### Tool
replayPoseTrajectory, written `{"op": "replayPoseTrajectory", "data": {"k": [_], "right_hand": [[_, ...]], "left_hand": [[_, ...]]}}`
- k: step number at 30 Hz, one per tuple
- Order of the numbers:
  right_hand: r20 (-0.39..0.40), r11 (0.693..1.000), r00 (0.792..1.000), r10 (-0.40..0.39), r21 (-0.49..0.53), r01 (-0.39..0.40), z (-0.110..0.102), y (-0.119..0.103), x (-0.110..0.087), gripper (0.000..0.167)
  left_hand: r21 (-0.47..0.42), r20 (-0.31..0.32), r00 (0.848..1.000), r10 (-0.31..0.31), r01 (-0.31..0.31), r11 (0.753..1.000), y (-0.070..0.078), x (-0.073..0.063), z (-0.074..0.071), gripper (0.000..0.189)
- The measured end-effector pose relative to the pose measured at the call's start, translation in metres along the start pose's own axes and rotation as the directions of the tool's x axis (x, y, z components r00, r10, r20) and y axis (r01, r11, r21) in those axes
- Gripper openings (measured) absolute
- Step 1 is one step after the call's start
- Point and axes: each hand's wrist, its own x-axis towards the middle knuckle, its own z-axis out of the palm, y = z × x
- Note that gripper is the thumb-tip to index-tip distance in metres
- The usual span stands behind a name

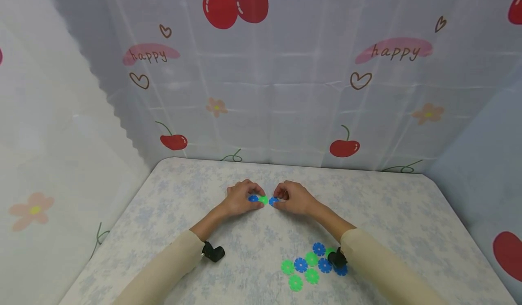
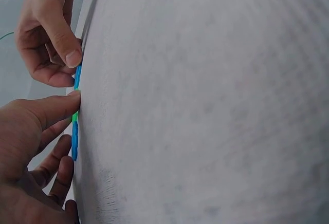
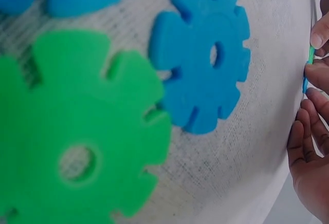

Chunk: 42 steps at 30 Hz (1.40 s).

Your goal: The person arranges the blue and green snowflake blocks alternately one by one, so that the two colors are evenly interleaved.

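Near the far middle of the table, my left hand (image 1: 239, 199) pinches a green notched plastic disc (image 1: 263, 200) between thumb and finger. A blue notched disc (image 1: 253, 198) lies against its left side, under the arch of the same hand. My right hand (image 1: 297, 198) pinches another blue notched disc (image 1: 273, 201) just to the right of the green one. From the left wrist view the discs, with the lower blue one (image 2: 75, 141), appear edge-on in one line, flat at table level. Whether the right-hand disc touches the green one cannot be told; fingertips hide the joint.
Several loose blue and green notched discs (image 1: 301, 264) lie at the front right, partly under the right forearm and its black wrist camera (image 1: 337, 258). A pale patterned cloth covers the table (image 1: 171, 191). Cherry-printed curtains (image 1: 285, 92) stand behind and at both sides.
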Motion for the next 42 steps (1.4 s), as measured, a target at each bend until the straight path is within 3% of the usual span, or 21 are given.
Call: {"op": "replayPoseTrajectory", "data": {"k": [25,42], "right_hand": [[-0.004,1.000,1.000,0.019,-0.008,-0.019,-0.002,0.002,-0.015,0.024],[0.059,0.998,0.997,-0.055,0.047,0.052,-0.010,0.005,-0.068,0.018]], "left_hand": [[0.018,0.025,1.000,-0.015,0.014,1.000,0.002,0.001,0.007,0.021],[0.030,0.039,0.999,0.018,-0.019,0.999,-0.001,0.002,0.001,0.024]]}}
